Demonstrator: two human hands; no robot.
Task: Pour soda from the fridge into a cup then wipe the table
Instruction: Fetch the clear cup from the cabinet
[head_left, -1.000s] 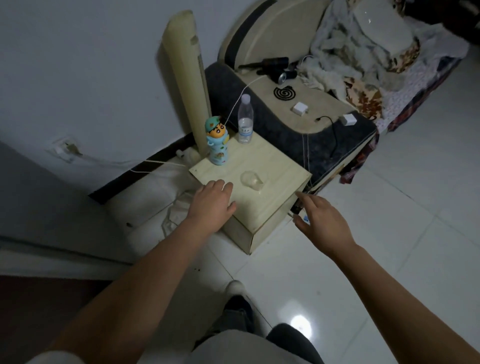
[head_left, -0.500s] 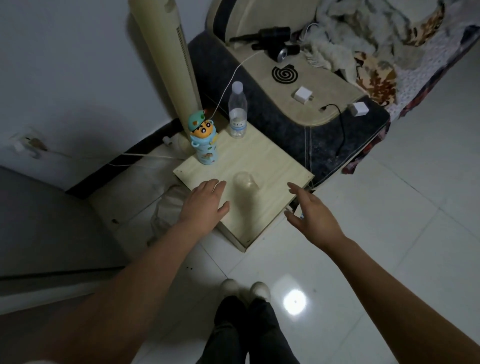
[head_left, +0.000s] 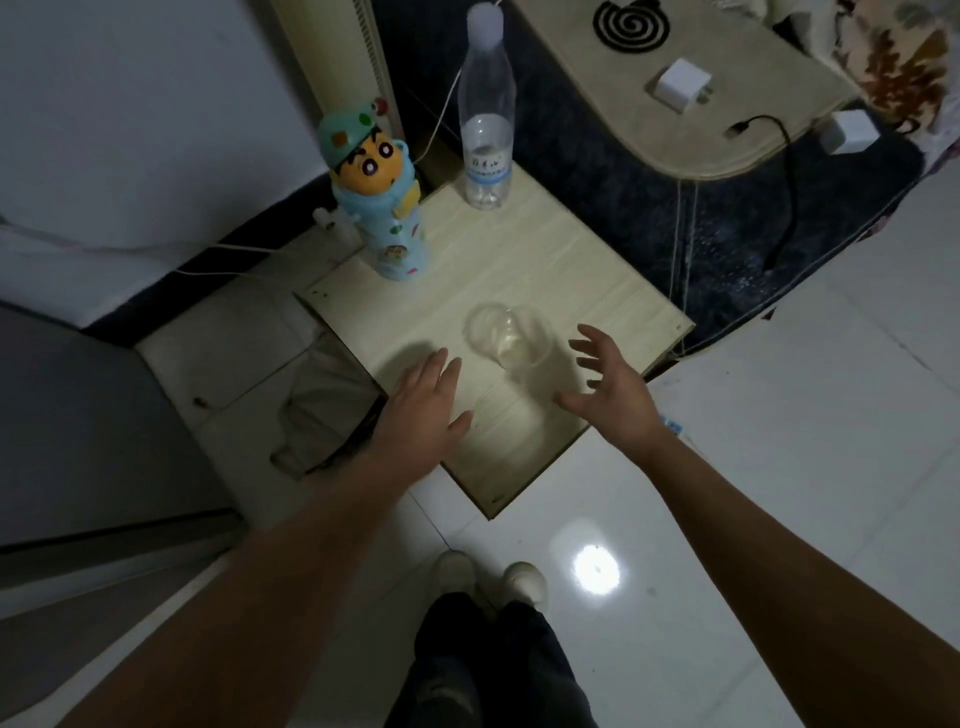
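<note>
Cup ready on the tabletop, no soda in sight yet

From left to right: a grey panel (head_left: 78, 431) at the left edge may be the fridge, though I cannot tell for sure; the left hand (head_left: 423, 410) is over the near edge of the tabletop (head_left: 587, 260) with its fingers (head_left: 434, 366) straight and holding nothing; the clear cup (head_left: 511, 335) stands just beside it and looks empty or nearly so; the right hand (head_left: 610, 389) is close to the cup with fingers spread wide, not touching it. I judge the task is at its start: the soda must be fetched and poured, and the wiping is not yet done. Behind, a cartoon bottle (head_left: 382, 202) and a water bottle (head_left: 487, 114) stand well apart from the cup. No cloth is visible.
</note>
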